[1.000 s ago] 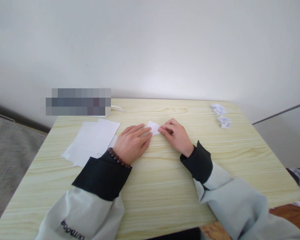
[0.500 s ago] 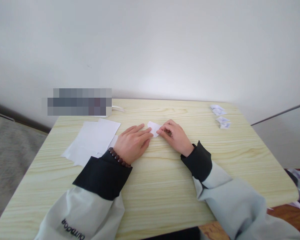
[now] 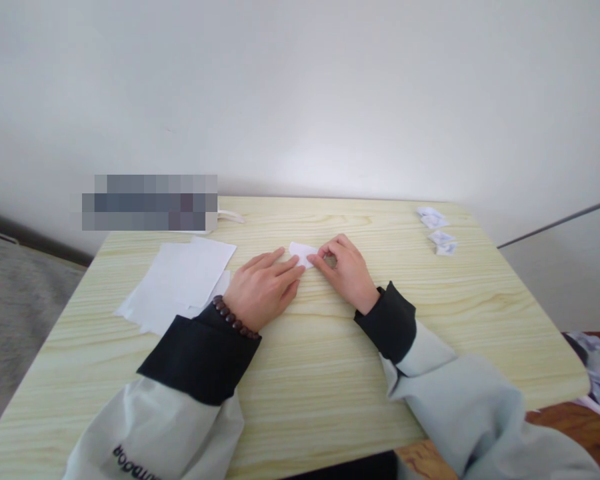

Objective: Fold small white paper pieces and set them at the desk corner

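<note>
A small folded piece of white paper (image 3: 301, 251) lies on the table between my two hands. My left hand (image 3: 261, 285), with a dark bead bracelet at the wrist, rests palm down with its fingers stretched out, and its fingertips press on the paper's left and near side. Thumb and index finger of my right hand (image 3: 345, 270) pinch the paper's right edge. Left of my left hand lies a loose stack of white paper sheets (image 3: 180, 277), partly covered by that hand and sleeve.
Folded white paper pieces (image 3: 431, 217) sit at the far right of the wooden table (image 3: 310, 373), with another folded piece (image 3: 443, 244) just nearer. A blurred-out object (image 3: 150, 203) stands at the back left, a white strap beside it. The white wall (image 3: 300, 100) rises behind the table.
My right fingers have moved slightly left over the paper's right edge, and the paper's visible outline looks lower and wider. My left hand keeps its place on it. The whole view has shifted slightly.
</note>
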A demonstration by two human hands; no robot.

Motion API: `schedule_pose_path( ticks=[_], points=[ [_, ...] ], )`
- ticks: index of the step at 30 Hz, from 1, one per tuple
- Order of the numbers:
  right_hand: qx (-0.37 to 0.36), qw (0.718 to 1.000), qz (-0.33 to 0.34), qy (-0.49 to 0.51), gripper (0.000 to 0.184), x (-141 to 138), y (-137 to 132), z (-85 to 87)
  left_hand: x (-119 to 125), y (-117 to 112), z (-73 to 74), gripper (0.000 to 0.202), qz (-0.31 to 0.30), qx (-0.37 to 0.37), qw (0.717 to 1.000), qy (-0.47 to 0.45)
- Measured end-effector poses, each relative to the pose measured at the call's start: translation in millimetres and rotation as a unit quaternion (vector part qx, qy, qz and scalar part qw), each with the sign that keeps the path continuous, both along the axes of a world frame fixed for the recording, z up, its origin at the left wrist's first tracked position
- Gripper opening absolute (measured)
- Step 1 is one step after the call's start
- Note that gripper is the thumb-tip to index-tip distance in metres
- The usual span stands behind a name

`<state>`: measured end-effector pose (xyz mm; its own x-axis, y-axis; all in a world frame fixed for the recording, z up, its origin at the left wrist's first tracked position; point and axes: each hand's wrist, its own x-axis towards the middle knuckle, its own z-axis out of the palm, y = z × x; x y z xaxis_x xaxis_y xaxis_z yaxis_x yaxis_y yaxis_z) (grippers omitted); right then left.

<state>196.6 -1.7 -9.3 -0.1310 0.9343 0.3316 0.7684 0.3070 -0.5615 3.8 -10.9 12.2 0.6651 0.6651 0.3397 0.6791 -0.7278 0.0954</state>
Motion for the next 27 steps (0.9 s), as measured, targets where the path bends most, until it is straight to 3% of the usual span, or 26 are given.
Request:
schedule_pose_path(
  ticks=[24, 27],
  points=[
    [-0.006, 0.999, -0.035, -0.028, 0.023, -5.1, 3.2, 2.0, 9.4, -5.4, -0.8, 0.028, 0.004, 0.041, 0.999, 0.007],
    [-0.012, 1.0, -0.008, -0.017, 0.023, 0.5, 4.0, 6.8, 8.1, -5.4, -2.1, 0.031, 0.004, 0.035, 0.999, -0.003]
  ],
)
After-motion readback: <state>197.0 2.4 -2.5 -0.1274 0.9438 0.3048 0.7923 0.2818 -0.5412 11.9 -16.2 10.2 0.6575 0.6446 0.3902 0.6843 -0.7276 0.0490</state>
